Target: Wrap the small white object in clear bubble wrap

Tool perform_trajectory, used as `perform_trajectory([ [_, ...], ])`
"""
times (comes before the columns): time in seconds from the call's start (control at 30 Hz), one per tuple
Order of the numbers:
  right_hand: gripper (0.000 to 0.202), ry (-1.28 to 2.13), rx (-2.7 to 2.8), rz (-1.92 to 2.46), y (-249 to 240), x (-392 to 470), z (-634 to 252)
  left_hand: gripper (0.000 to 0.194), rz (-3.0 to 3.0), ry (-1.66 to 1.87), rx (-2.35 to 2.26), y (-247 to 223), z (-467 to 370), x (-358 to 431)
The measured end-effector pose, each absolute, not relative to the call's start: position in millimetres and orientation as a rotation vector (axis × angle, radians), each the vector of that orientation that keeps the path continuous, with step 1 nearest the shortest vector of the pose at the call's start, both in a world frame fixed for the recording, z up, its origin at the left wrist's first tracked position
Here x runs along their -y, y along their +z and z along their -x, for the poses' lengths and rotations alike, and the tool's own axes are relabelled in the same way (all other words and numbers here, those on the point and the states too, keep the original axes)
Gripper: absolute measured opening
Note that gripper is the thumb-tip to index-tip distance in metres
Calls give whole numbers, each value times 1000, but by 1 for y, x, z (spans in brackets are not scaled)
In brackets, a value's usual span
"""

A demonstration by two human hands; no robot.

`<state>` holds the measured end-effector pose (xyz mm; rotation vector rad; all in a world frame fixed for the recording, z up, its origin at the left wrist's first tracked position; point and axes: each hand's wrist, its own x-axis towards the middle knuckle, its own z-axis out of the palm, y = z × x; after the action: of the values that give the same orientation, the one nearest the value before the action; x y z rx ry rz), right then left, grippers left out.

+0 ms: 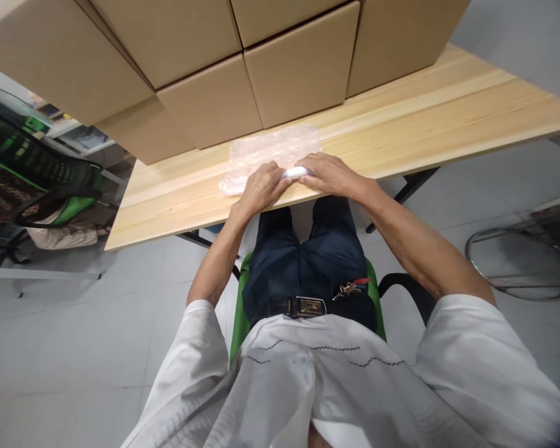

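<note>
Near the front edge of the wooden table, a small white rounded object (297, 172) lies between my two hands. My left hand (264, 185) has its fingers wrapped round the object's left end. On the right end, the fingers of my right hand (325, 173) are closed in the same way. A sheet of clear, crinkled plastic (270, 149) is spread on the table under and behind my hands. What exactly the white object is cannot be made out.
Large cardboard boxes (303, 78) stand stacked along the back of the wooden table (448, 118). A black and green chair (32, 149) is at the left. On the floor at the right is a round metal frame (518, 289).
</note>
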<state>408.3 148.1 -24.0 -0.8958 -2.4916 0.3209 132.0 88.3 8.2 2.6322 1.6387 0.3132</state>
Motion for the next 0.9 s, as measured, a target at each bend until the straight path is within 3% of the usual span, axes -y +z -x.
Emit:
perform_trajectory([
  [0.27, 44, 673, 2465, 957, 16, -159, -418, 44, -2573, 186, -1674, 31, -115, -98],
  [0.47, 32, 826, 2301, 1067, 25, -169, -415, 42, -2424, 186, -1892, 42, -100, -103],
  [0.7, 31, 820, 2254, 1200, 26, -174, -407, 33, -2267, 228, -2083, 35, -74, -116],
  [0.9, 38, 612, 2406, 1279, 26, -175, -403, 27, -2176, 326, -2138, 28, -65, -113],
])
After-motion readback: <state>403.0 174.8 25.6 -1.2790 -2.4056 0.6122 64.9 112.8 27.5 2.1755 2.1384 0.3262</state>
